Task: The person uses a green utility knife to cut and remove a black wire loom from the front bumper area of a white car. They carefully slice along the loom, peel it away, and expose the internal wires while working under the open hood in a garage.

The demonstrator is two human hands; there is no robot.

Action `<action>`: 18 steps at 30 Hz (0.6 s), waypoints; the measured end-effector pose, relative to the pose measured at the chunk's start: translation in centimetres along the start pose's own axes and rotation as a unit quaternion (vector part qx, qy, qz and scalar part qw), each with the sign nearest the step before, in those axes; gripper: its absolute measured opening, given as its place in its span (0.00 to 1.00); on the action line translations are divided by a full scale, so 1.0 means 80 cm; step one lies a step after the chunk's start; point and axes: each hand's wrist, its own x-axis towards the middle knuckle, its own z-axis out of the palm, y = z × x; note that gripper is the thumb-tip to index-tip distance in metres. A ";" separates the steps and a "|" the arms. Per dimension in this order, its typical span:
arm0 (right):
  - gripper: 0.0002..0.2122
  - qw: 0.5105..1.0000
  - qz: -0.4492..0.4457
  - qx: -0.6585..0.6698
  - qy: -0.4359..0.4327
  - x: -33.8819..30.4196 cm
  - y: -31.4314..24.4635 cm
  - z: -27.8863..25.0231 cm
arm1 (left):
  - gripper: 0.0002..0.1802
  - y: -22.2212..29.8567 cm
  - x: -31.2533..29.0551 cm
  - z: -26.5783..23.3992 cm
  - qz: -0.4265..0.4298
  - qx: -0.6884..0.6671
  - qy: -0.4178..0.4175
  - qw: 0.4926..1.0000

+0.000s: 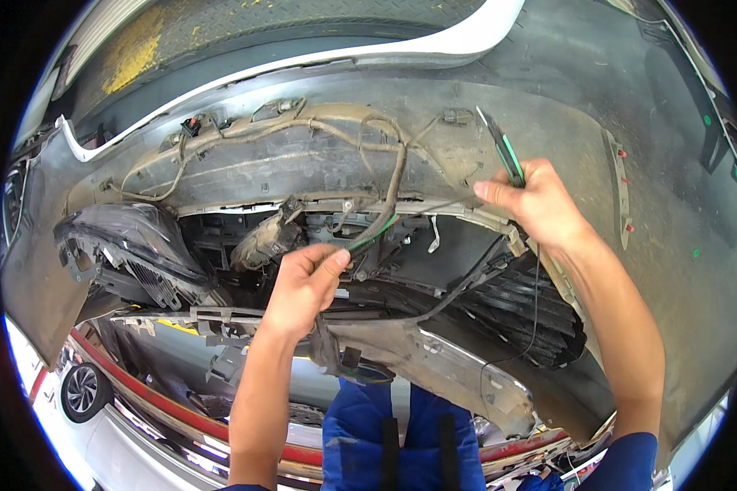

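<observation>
The left hand (303, 282) pinches a green wire (374, 233) at the middle of the dusty bumper (434, 155), beside the harness (397, 176). The right hand (536, 204) grips a thin tool (504, 151) in closed fingers. The wire seems under work; it needs gentle pulling.

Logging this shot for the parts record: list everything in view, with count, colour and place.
bumper cover: one, grey and dusty, inner side up, filling the frame
wiring harness: one, mud-coated tan, along the upper inside
green-striped wire: one, at centre, pinched by left hand
black tool: one, green-edged, held in right hand
grille: one, black, lower right
white body panel: one, top
wheel: one, black with silver rim, lower left
blue trousers: bottom centre
left hand: centre
right hand: upper right
</observation>
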 end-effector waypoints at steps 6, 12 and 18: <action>0.12 1.000 -0.022 0.019 -0.001 0.003 0.014 0.003 | 0.12 -0.010 0.009 -0.006 0.015 -0.050 -0.008 0.999; 0.12 0.999 -0.014 0.035 -0.023 0.024 0.018 -0.011 | 0.12 -0.003 0.027 -0.021 0.006 -0.033 -0.021 0.999; 0.12 0.998 -0.040 0.044 0.007 0.036 0.014 -0.011 | 0.13 0.004 0.039 -0.032 0.009 -0.043 -0.037 0.998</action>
